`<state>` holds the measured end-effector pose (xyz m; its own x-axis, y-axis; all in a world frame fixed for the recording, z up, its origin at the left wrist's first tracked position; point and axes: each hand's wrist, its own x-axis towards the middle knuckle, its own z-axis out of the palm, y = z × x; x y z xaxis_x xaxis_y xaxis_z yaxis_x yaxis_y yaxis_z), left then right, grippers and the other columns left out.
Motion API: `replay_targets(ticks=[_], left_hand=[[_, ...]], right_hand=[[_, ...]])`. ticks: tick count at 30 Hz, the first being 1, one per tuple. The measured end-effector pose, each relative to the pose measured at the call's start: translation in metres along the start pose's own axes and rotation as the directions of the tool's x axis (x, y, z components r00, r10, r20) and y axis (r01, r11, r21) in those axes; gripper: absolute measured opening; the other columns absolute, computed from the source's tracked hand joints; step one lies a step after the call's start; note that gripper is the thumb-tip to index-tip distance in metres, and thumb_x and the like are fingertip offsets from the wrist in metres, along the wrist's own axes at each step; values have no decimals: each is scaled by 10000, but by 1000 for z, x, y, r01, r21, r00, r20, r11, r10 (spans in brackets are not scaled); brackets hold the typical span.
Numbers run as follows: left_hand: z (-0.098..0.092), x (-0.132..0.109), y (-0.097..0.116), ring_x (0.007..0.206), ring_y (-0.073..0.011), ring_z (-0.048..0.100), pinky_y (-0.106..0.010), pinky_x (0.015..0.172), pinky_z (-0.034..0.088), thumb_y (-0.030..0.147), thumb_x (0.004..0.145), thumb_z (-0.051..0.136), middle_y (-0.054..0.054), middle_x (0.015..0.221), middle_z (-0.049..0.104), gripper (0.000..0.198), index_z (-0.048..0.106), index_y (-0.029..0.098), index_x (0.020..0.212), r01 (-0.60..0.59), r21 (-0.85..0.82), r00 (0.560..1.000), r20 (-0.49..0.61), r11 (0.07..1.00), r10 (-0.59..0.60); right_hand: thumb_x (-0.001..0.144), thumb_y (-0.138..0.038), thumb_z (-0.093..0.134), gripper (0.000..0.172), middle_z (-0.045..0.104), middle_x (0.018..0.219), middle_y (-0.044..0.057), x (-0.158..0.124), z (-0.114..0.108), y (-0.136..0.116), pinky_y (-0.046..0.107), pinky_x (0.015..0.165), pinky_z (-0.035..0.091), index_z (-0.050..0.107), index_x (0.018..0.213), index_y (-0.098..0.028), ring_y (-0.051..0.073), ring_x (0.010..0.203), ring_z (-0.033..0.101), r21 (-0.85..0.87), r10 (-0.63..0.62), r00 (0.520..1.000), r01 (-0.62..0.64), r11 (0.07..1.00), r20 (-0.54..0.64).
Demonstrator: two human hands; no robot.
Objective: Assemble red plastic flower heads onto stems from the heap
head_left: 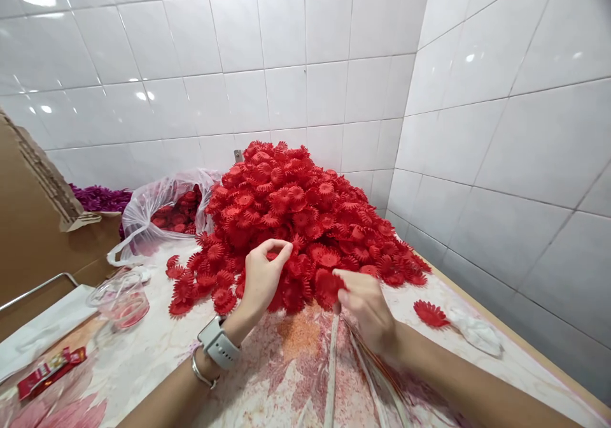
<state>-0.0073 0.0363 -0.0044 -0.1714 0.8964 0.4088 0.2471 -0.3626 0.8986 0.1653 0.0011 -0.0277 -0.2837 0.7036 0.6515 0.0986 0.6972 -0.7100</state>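
Note:
A tall heap of red artificial flower heads (286,199) with fringed petals stands in front of me. My left hand (264,275), wearing a watch (219,342) and a bangle, is raised at the heap's front, thumb and forefinger pinched at the edge of a red flower head (298,243). Closed fingers of my right hand (367,307) grip another red flower head (328,288), which faces away to the left. Below that hand a pale strip (332,370) runs toward me; whether the hand also holds it I cannot tell. More thin strips (377,377) lie beside it.
Left of the heap, a clear plastic bag (138,208) holds darker red flowers, with purple ones (100,197) behind. A cardboard box (48,224), a clear plastic cup (126,300) and a red wrapper (51,372) are at left. One loose flower (429,313) lies right. Tiled walls (286,33) enclose the table.

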Motion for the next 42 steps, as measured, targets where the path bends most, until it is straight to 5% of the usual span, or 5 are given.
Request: replay_targets(ticks=[5,13,27,34,42], left_hand=[[-8,6,9,775,-186,608,-288,739,442,293,686,707,-28,789,701,101,705,198,719,-128,53,984,130,990,121],[4,-16,17,645,-164,609,-266,646,463,272,767,632,-12,641,690,197,676,183,596,-181,18,867,475,983,151],[-1,-20,18,712,-154,585,-266,695,447,192,735,722,4,727,641,70,726,218,800,-384,62,905,222,921,362],[2,-16,16,775,-170,604,-281,727,451,220,767,688,-29,798,665,135,778,239,865,-240,-63,886,394,969,245],[2,-20,17,709,-160,596,-270,688,444,191,711,730,0,742,688,64,728,213,772,-250,31,938,255,968,234]], right_hand=[[830,-303,341,429,437,400,16,6,0,10,294,433,227,461,426,-220,130,403,333,51,180,983,-179,983,-25],[803,-399,406,399,461,476,0,5,2,4,297,513,287,496,469,-201,139,482,377,76,267,963,-269,960,26],[803,-447,533,404,405,510,-30,11,2,1,283,522,264,436,495,-204,123,513,341,187,443,897,-433,882,-12],[782,-537,548,518,330,424,-52,10,3,3,273,456,229,380,413,-215,95,436,265,277,496,868,-474,836,-10],[779,-503,485,433,449,499,-4,10,5,4,287,502,250,538,494,-181,118,487,299,309,449,893,-438,844,37]])
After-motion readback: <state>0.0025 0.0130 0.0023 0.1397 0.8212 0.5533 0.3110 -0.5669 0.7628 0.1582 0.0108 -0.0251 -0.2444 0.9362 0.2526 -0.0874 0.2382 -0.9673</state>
